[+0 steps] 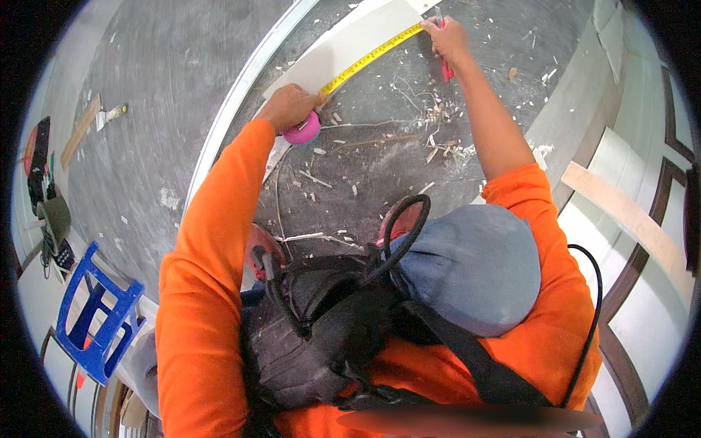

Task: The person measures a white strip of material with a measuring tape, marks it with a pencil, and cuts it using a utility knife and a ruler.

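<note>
Yellow measuring tape (pixel 374 56) stretches lengthwise from lower left to upper right, gripped by both hands (pixel 292 107) (pixel 447 41).

Floor (pixel 157 80), dark grey, scuffed: is bearing scattered pale splinters (pixel 315 179); a long white strip (pixel 232 109) is running beside a pale flat board (pixel 350 45); at left, a brown wooden strip (pixel 81 132) is lying beside a small tool (pixel 109 115).

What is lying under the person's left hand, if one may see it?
At the edges of the left hand, the yellow measuring tape, a pale flat board and a round pink case show. Whatever lies directly beneath it is covered.
</note>
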### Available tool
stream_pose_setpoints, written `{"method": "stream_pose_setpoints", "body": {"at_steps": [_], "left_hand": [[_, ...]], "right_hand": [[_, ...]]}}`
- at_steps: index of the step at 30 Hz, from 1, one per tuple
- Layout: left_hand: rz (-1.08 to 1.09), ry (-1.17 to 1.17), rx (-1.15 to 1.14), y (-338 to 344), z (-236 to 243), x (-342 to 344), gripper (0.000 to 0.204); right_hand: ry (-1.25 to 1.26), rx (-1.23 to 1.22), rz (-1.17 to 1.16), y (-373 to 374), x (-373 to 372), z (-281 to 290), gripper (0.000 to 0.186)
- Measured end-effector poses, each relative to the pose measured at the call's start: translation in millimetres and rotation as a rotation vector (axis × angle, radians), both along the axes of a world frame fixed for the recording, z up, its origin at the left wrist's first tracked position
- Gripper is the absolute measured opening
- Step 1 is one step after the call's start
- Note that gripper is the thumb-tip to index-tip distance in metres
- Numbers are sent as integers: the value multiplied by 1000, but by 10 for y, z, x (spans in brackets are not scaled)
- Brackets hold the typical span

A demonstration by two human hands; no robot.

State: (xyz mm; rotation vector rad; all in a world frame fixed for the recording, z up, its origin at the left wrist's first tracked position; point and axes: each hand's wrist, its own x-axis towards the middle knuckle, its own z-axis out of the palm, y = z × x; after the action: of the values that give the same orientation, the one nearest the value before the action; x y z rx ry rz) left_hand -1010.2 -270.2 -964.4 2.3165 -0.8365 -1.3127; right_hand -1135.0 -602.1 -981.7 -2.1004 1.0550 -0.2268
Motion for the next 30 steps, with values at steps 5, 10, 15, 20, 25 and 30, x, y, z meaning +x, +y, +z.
{"method": "stream_pose_setpoints", "body": {"at_steps": [5, 10, 15, 20, 25, 30], "left_hand": [[-64, -138, -36, 56, -166, 25, 52], [-238, -206, -182, 67, -28, 47, 55], [-305, -151, -223, -32, 49, 51, 57], [-314, -244, -203, 42, -118, 68, 56], [-303, -218, -241, 16, -12, 38, 57], [-195, -160, -180, 31, -56, 40, 55]], "right_hand": [[267, -272, 417, 590, 36, 117, 29], [408, -77, 659, 1426, -5, 546, 25], [391, -206, 666, 1452, 0, 429, 24], [408, -209, 688, 1530, 64, 484, 23], [422, -231, 697, 1507, 31, 489, 24], [449, -225, 684, 1543, 79, 476, 27]]}}
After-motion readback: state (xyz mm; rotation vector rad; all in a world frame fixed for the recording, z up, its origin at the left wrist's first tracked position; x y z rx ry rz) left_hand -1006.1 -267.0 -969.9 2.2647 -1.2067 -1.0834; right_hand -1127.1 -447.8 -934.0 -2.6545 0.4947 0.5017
